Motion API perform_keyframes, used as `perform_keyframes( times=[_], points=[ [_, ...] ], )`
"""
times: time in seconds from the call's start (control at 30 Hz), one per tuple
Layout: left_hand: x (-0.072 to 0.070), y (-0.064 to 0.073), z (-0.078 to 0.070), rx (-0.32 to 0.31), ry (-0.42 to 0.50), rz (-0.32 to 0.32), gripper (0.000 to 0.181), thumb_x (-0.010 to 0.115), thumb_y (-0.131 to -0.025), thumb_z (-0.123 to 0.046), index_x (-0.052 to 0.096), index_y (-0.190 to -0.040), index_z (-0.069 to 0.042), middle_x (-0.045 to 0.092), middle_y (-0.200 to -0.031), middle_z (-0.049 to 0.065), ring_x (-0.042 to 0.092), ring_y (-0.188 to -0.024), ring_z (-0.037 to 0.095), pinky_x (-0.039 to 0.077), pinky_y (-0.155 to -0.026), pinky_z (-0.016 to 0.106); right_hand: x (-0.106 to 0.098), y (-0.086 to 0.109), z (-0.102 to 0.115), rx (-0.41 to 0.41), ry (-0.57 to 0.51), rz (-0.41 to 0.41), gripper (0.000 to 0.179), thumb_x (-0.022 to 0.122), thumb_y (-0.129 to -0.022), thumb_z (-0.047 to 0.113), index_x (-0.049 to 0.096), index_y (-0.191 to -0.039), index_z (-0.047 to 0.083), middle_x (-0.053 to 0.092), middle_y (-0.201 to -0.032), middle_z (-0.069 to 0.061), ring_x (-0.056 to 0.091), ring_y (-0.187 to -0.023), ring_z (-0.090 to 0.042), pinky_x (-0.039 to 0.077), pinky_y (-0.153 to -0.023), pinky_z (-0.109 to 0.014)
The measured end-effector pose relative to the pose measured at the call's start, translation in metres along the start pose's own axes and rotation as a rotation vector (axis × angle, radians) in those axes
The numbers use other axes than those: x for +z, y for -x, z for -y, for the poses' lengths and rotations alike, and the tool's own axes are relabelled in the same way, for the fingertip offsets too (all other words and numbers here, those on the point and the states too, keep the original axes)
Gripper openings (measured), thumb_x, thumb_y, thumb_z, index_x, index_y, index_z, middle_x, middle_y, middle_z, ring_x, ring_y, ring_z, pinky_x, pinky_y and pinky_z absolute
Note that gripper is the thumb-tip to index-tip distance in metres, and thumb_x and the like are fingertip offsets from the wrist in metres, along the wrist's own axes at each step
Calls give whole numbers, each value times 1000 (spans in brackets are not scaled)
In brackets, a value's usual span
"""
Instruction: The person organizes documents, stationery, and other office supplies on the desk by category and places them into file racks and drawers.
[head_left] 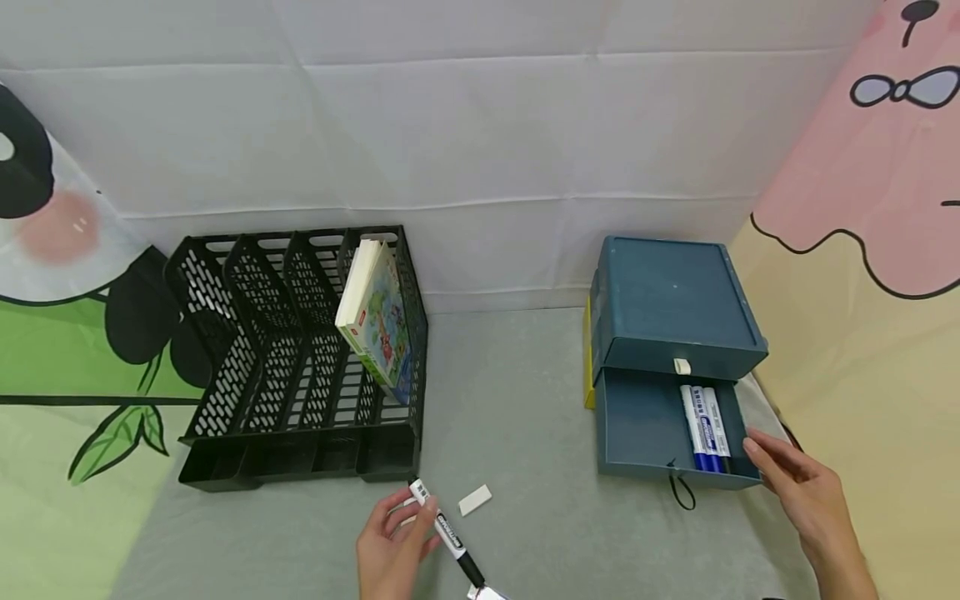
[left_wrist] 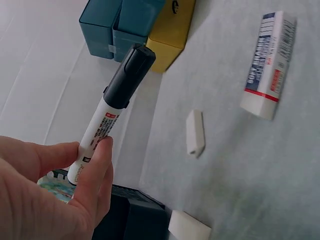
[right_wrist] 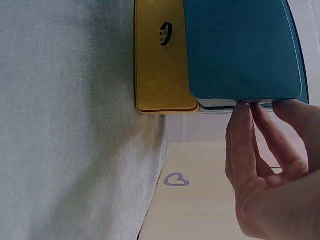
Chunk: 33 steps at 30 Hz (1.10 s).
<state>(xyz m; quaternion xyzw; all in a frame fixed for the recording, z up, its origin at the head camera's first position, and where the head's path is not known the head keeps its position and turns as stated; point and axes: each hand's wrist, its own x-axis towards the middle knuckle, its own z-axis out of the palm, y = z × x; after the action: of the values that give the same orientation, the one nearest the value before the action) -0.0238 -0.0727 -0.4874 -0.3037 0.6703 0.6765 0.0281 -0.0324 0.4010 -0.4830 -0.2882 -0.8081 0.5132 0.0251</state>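
Note:
My left hand (head_left: 396,546) pinches a whiteboard marker (head_left: 448,533) between thumb and fingers. Its barrel is white with a black cap, and in the left wrist view the capped end of the marker (left_wrist: 115,112) points away from the hand. My right hand (head_left: 806,492) holds the right front corner of a pulled-out blue drawer (head_left: 637,425), thumb at the rim and fingers along the side. Several white markers (head_left: 705,429), some blue-capped, lie side by side in that drawer. In the right wrist view the fingertips (right_wrist: 242,112) meet the drawer's edge.
A black slotted rack (head_left: 300,350) with books (head_left: 382,321) in its right compartment stands at left. Above the open drawer is a blue upper drawer (head_left: 675,300); a yellow drawer (right_wrist: 165,65) sits below. White blocks (head_left: 475,500) and a sleeved eraser (left_wrist: 267,65) lie on the table.

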Motion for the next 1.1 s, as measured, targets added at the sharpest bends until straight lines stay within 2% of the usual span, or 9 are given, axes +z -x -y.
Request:
perform_keyframes(
  times=[0.27, 0.4, 0.67, 1.1],
  points=[
    [12, 1, -17, 66, 43, 109, 56, 84, -88, -18, 58, -134, 1, 72, -106, 11, 72, -86, 17, 62, -73, 37, 0, 1, 0, -11, -10, -7, 58, 74, -92, 49, 68, -137, 13, 55, -97, 36, 57, -86, 10, 51, -70, -10],
    [22, -1, -24, 85, 52, 159, 52, 85, -87, -17, 61, -131, -1, 72, -106, 11, 72, -86, 18, 62, -74, 38, 0, 1, 1, -13, -8, -7, 59, 74, -92, 49, 67, -137, 12, 55, -97, 36, 57, -86, 10, 51, -70, -10],
    [47, -2, -39, 162, 87, 296, 46, 83, -88, -10, 63, -128, 2, 72, -104, 14, 72, -84, 17, 62, -72, 38, 0, 1, 1, -23, -16, -11, 56, 75, -92, 48, 69, -135, 13, 56, -96, 37, 58, -85, 9, 52, -69, -11],
    [90, -4, -62, 278, -7, 445, 39, 83, -89, -15, 71, -124, -2, 73, -104, 13, 73, -87, 21, 62, -73, 38, 0, 2, 1, -34, -7, -11, 54, 74, -93, 48, 70, -134, 14, 57, -96, 37, 58, -85, 7, 52, -70, -12]
  ],
)
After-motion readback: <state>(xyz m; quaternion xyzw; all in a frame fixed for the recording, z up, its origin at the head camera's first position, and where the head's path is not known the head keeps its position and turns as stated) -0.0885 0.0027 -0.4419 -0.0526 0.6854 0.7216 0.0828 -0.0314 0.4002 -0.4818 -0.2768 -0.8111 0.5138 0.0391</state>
